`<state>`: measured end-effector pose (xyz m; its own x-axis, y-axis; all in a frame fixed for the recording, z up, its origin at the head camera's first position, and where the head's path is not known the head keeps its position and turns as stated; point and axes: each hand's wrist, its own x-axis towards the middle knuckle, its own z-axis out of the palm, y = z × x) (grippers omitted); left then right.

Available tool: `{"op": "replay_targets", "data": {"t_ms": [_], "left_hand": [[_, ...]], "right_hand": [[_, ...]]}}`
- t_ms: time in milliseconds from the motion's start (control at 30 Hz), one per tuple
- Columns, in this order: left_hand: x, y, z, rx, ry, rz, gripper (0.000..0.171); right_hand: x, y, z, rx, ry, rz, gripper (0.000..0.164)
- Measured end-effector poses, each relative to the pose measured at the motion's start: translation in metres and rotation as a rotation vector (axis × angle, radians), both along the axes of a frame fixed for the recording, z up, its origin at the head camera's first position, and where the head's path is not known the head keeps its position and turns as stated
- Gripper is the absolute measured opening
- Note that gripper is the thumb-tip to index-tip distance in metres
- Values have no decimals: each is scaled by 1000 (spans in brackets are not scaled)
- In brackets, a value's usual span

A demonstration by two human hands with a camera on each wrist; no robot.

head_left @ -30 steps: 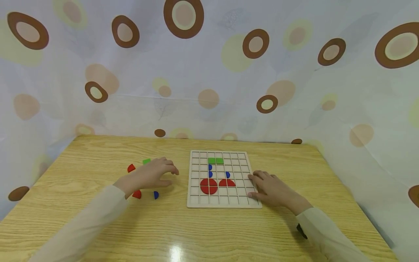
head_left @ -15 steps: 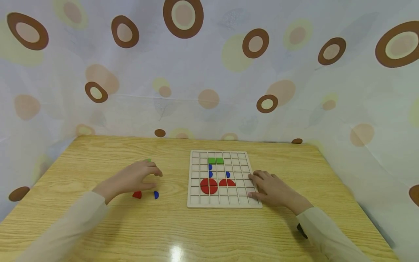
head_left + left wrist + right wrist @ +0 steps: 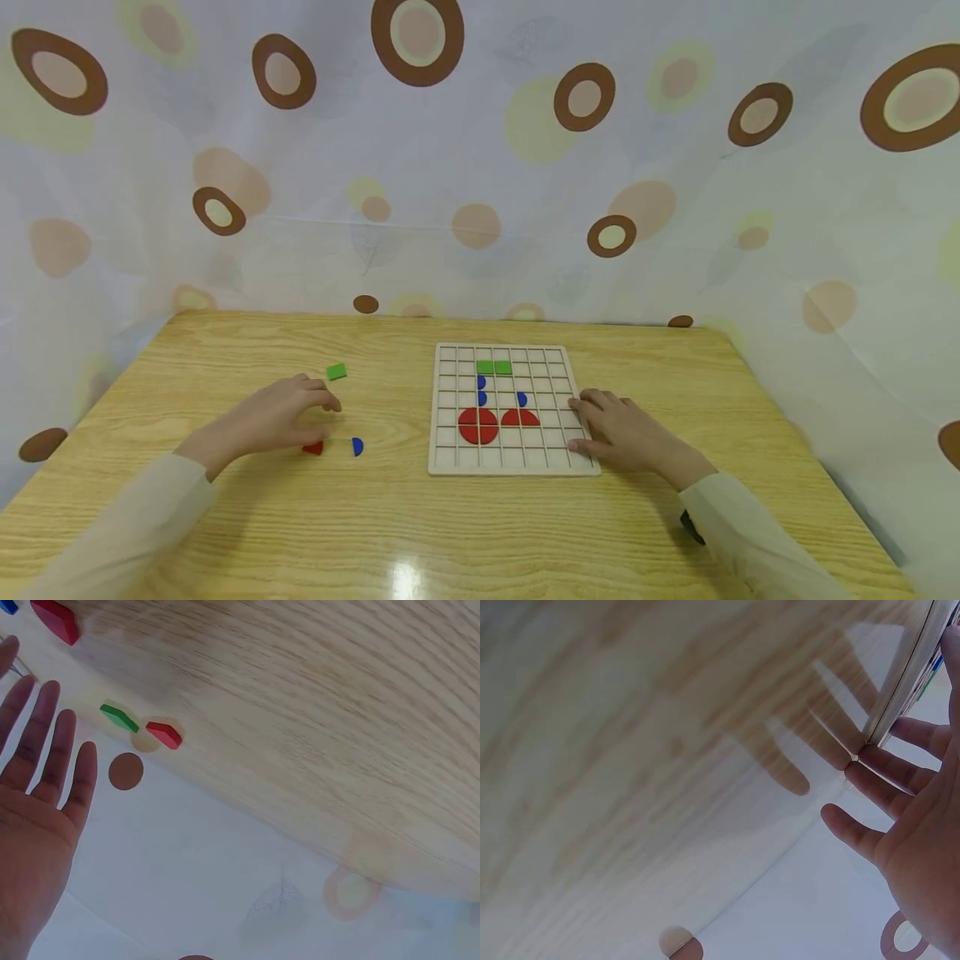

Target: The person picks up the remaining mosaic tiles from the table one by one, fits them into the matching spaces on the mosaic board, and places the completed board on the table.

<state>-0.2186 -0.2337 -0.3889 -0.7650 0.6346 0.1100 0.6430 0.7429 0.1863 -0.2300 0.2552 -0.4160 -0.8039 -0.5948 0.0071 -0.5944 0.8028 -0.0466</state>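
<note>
My left hand [image 3: 273, 417] hovers over the left part of the table, fingers loosely extended and holding nothing. Just under its thumb shows a red quarter-circle piece [image 3: 312, 448], with a blue half-circle piece [image 3: 357, 447] to the right. A green square piece [image 3: 336, 372] lies beyond the fingers. Another red piece [image 3: 164, 734], hidden behind the hand in the head view, shows beside the green one in the left wrist view. My right hand [image 3: 626, 433] rests against the right edge of the pale grid board [image 3: 555, 454], its fingertips touching the rim.
On the board sit two green squares [image 3: 494, 367], several blue half-circles [image 3: 482, 398], a full red circle [image 3: 477, 426] of quarter pieces and a red half-circle [image 3: 520, 418]. A patterned curtain [image 3: 480, 167] hangs behind the wooden table [image 3: 480, 533].
My left hand has drawn back to the left, away from the board and over the loose pieces, uncovering the green square. The right hand and the board have stayed put.
</note>
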Motion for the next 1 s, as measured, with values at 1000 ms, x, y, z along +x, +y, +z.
{"op": "replay_targets", "data": {"t_ms": [1000], "left_hand": [[17,-6,-10,-64,79,58,28]], "right_hand": [[2,-2,5,4,-10,-13,66]]}}
